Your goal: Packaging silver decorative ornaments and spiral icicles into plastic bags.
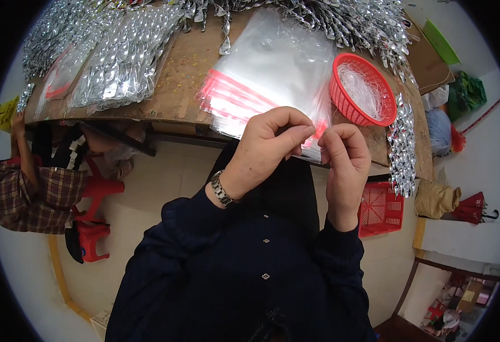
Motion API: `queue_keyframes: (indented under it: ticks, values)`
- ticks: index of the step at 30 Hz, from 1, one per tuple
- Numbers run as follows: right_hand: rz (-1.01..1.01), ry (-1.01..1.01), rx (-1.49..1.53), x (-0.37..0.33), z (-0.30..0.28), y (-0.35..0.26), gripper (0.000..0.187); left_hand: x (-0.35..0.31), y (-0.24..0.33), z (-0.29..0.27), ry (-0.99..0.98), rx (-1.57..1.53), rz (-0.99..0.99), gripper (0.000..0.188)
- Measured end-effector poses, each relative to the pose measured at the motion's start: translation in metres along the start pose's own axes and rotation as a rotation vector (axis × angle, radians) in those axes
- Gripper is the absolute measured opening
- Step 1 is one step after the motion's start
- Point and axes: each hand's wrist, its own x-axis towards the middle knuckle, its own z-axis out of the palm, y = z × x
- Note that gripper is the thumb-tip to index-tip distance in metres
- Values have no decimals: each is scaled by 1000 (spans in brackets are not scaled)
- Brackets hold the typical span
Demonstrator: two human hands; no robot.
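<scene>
Surroundings, taken from the fingers outward. Beyond the fingertips, a brown table (184, 62) carries a heap of silver twisted strands (335, 23) at its far side. Left of the fingers and farther off: flat silver strips (127, 62). Just right of and beyond the right fingers: a round red basket (349, 112) holding a tangle of clear thread (363, 90). Farther right, a silver bundle (402, 151) hangs over the table edge; below it, right of the right wrist, a red crate (396, 212) on the floor. Well left of the fingers, a co-worker in a plaid shirt (50, 185), red stool (94, 239) nearby.

Obstruction: both hands cover part of the near edge of the clear bag stack (278, 57), which lies directly beyond and beneath the fingertips, red bands toward them. Contact with the stack: cannot tell.

Left hand (264, 147): thumb and index closed in a pinch. Right hand (347, 165): same, fingertips curled, near the left ones but apart. Anything between the fingertips is too fine to identify.
</scene>
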Motion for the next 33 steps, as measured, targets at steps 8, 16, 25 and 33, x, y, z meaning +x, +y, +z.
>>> queue_keyframes:
  ticks: [8,16,25,33]
  values:
    - [8,-25,-78,-5,4,-1,6,2,0,-2,13,-86,-17,9]
    - [1,-59,-164,-7,6,1,4,1,1,-2,23,-110,-41,9]
    - [-106,-78,-300,-7,3,11,3,2,0,-2,25,-141,-52,10]
    - [-145,-83,-366,-6,4,12,1,3,1,-5,30,-151,-66,12]
